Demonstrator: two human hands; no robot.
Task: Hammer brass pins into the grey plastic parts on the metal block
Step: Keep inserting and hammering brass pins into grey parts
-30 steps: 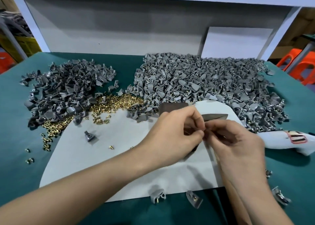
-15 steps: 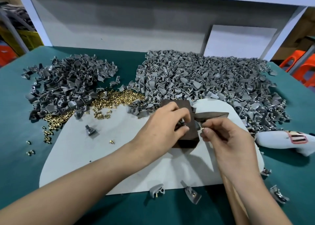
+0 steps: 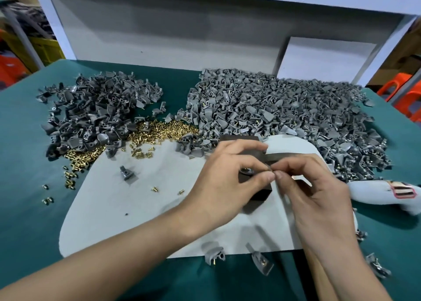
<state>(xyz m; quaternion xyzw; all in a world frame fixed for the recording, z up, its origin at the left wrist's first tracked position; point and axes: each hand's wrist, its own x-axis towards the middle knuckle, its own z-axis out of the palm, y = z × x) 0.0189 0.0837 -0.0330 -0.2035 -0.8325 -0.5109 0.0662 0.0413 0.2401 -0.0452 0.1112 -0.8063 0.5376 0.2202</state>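
This is looking like a small assembly workshop. A green-covered tabletop (image 3: 27,164) is carrying a grey mat (image 3: 136,209). Behind the mat, a dark heap of plastic parts (image 3: 91,113) and a larger, paler heap (image 3: 273,109) are lying in bulk, with loose brass pins (image 3: 159,132) spilling between them. Far left of the mat a yellow crate (image 3: 45,47) is standing; far right, orange stools (image 3: 405,93) are waiting.

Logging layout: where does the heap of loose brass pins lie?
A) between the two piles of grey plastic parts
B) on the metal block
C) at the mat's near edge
A: the brass pin heap lies between the darker pile and the lighter pile of parts.
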